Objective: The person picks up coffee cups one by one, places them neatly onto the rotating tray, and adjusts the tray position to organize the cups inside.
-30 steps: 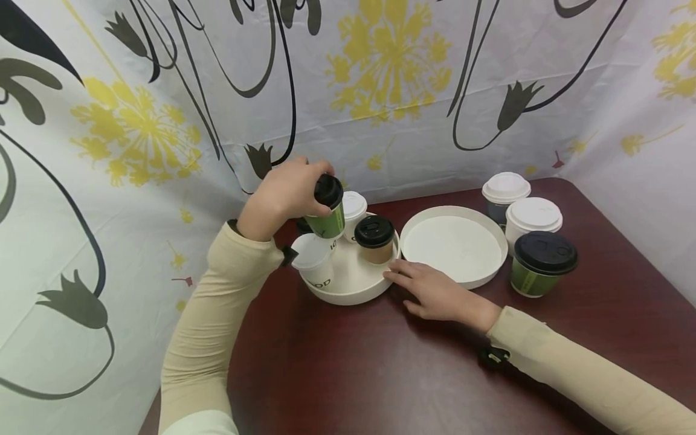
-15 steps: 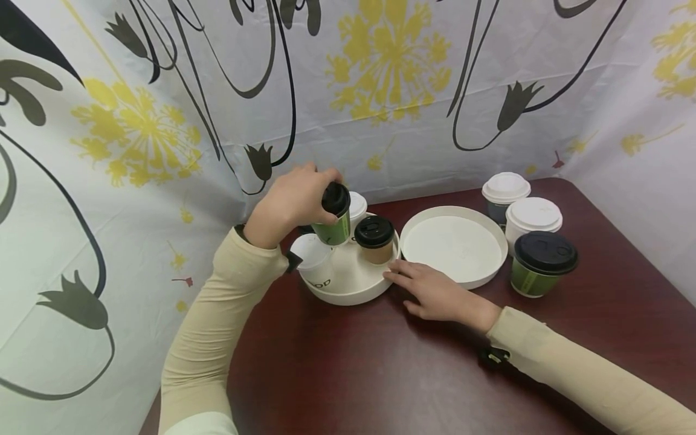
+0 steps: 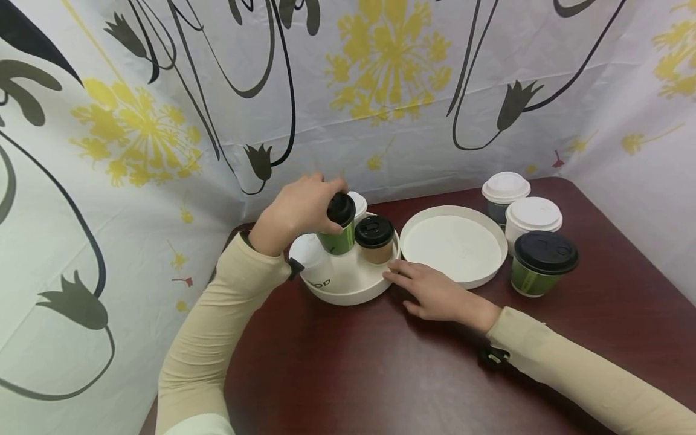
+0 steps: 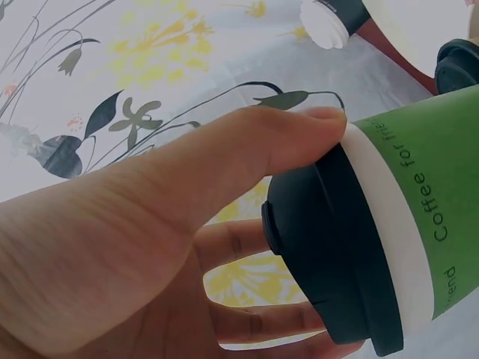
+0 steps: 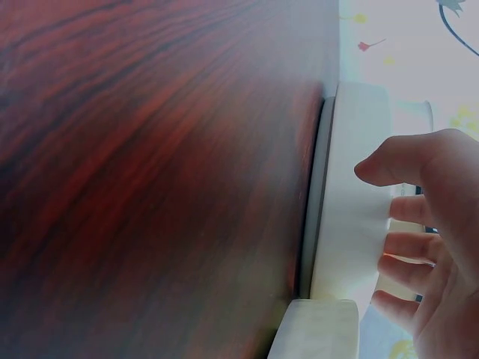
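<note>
My left hand [image 3: 299,208] grips a green paper coffee cup [image 3: 338,241] by its black lid, low over the left round white tray [image 3: 353,298]. The left wrist view shows the thumb and fingers spread around the dark lid [image 4: 329,247], with printed lettering on the green sleeve [image 4: 434,179]. On that tray, a brown cup with a black lid [image 3: 375,241] stands to the right. A white cup [image 3: 315,263] is at front left, and a white-lidded cup [image 3: 357,202] stands behind, partly hidden. My right hand [image 3: 432,293] touches this tray's right rim with relaxed fingers.
Beside the left tray lies a second round white tray [image 3: 454,248] with nothing on it. To its right stand a white-lidded dark cup [image 3: 505,187], a white cup [image 3: 534,214] and a green cup with a black lid [image 3: 544,260]. A flowered curtain [image 3: 391,157] borders the dark table [image 3: 370,368].
My left hand has brought the green cup right and downward, closer to the tray and the brown cup. My right hand has stayed at the rim.
</note>
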The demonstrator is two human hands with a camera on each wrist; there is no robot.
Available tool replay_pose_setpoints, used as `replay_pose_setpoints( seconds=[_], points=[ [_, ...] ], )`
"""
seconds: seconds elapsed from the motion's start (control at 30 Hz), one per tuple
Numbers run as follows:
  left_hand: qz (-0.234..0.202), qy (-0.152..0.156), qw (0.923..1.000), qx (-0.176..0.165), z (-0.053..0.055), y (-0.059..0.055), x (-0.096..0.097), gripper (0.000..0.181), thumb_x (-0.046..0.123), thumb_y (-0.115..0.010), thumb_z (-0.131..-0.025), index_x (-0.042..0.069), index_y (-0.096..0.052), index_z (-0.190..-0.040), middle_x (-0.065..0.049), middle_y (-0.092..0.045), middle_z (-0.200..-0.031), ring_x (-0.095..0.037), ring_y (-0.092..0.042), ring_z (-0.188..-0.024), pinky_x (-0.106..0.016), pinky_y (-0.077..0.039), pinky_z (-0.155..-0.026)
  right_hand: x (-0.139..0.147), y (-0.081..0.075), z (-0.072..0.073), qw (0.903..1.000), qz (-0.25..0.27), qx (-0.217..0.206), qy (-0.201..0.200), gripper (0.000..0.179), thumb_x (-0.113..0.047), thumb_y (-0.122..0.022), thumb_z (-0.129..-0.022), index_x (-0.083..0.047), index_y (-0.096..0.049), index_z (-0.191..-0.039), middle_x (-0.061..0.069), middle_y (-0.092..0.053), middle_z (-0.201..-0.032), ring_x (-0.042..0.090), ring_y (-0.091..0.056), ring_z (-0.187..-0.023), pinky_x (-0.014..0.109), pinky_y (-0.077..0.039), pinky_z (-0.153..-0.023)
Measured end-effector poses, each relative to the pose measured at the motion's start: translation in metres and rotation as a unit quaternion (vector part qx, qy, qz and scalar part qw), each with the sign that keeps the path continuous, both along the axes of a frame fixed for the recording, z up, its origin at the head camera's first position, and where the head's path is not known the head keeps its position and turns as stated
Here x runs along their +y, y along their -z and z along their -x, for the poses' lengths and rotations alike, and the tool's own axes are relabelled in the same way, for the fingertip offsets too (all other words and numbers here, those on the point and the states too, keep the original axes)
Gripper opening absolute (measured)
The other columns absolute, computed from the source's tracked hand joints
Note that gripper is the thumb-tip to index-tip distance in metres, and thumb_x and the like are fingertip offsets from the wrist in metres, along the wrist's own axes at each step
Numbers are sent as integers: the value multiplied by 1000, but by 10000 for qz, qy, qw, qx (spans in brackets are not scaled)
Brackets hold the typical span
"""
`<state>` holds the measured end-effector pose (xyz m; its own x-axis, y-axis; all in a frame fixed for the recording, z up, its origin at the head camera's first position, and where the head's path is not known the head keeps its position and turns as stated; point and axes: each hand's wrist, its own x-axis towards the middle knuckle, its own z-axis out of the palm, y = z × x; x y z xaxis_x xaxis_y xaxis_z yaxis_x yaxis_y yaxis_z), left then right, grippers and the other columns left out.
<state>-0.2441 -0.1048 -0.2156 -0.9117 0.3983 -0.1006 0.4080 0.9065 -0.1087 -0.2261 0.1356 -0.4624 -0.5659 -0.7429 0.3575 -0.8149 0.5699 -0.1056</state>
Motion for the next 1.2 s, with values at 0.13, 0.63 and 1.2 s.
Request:
replay_pose_setpoints(
  seconds=[0.13, 0.63, 1.2],
  points=[
    [61, -12, 10000, -45, -2, 4, 2, 70, 43, -80, -79, 25, -51, -139, -13, -57, -126, -33, -55, -117, -49, -53, -90, 0, 1, 0, 10000, 15, 7, -12, 72, -23, -79, -76, -8, -53, -141, 15, -54, -143, 30, -54, -131, 46, -46, -107],
    [353, 265, 9990, -113, -9, 31, 9, 68, 44, -81, -78, 24, -52, -136, -16, -56, -129, -33, -57, -115, -48, -54, -91, -1, -3, -2, 10000, -2, -37, -10, 72, -23, -79, -77, -8, -52, -141, 16, -53, -143, 29, -53, -131, 45, -45, -107],
    [517, 445, 9973, -270, -12, 61, 15, 70, 44, -81, -79, 24, -50, -138, -16, -56, -133, -37, -56, -120, -48, -52, -96, -1, -2, -3, 10000, -82, -44, 35, 72, -24, -78, -78, -8, -51, -142, 16, -53, -144, 29, -53, -132, 45, -45, -108]
  ],
)
